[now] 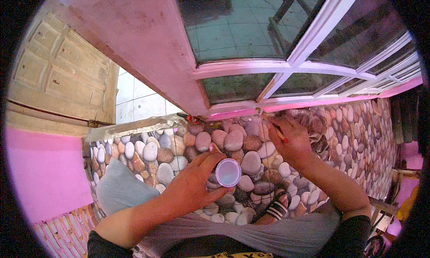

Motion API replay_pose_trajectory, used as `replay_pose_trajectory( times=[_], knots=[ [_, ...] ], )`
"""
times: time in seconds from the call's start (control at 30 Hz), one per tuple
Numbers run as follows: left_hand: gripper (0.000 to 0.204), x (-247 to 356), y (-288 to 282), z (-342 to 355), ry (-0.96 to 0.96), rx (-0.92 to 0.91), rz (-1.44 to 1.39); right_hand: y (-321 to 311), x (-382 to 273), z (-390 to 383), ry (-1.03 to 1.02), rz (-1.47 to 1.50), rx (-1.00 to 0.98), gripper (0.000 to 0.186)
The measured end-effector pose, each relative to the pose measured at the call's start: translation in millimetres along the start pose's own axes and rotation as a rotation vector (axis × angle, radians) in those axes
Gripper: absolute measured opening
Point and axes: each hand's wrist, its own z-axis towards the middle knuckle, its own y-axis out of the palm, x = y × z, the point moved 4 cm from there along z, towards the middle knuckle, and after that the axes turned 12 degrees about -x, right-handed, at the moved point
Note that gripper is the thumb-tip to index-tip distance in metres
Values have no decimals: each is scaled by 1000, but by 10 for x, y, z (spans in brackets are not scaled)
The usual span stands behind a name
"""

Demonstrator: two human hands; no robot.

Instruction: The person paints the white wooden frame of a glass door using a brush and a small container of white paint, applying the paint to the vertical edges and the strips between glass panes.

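My left hand [192,184] is wrapped round a small round cup [227,172] with a pale lilac rim and pale, watery-looking contents. To its right, my right hand [289,139] grips a paintbrush [281,135] with a red-orange handle, its tip held up at the lower edge of the pink and white window frame [237,65]. Behind that hand is a crumpled bundle [312,121], its material unclear. A small red and black object [190,118] lies by the foot of the pink post [134,43].
Pebble-patterned tiles [165,155] surround my knees and sandalled foot [277,204]. A cream wooden door [62,65] stands left, above a pink wall [49,168], beside an opening with white floor tiles [139,96]. Dark stacked objects [405,119] stand at the far right.
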Motion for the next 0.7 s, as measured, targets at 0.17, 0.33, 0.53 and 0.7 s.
replay_pose_trajectory(
  times=[0.17, 0.33, 0.53, 0.7],
  knots=[
    [60, 46, -28, -26, -20, -20, -21, -86, 79, -73, 144, -28, -16, 23],
    [59, 85, -26, -24, 24, -9, -12, -74, -145, -51, 13, -58, -20, 20],
    [58, 106, -41, -35, 20, -5, -25, -116, -66, -66, 10, -205, -42, 18],
    [60, 91, -15, -60, 55, -6, -20, -101, -175, -57, -17, -133, -59, 19]
  ],
)
